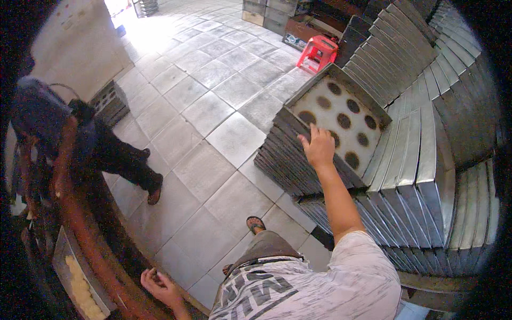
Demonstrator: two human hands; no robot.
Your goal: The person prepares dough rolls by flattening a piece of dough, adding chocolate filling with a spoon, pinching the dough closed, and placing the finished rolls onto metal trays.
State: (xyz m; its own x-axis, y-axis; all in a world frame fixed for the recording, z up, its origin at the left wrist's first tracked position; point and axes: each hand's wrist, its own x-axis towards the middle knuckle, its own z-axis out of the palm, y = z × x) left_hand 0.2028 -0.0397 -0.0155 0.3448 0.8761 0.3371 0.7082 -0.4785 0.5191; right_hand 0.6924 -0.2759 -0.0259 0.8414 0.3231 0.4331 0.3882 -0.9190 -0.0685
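My right hand [320,146] is at the near left rim of the top metal tray [377,160]. Its thumb lies on the outer side and its fingers reach over the edge, gripping the rim. Round dark brown marks dot the pale bottom of this square tray. It rests on a tall stack of similar trays [288,154]. Down at the lower left, my left hand [161,288] hovers by the edge of a brown wooden table [101,261]. Its fingers are loosely bent and apart, with nothing visible in them.
More metal trays [405,154] stand on edge in rows at the right. Behind the stack is a red plastic stool [318,53]. A co-worker [58,128] bends over the table's far left side. A tray with pale dough pieces [80,288] lies there. Grey tiles cover the floor [202,160].
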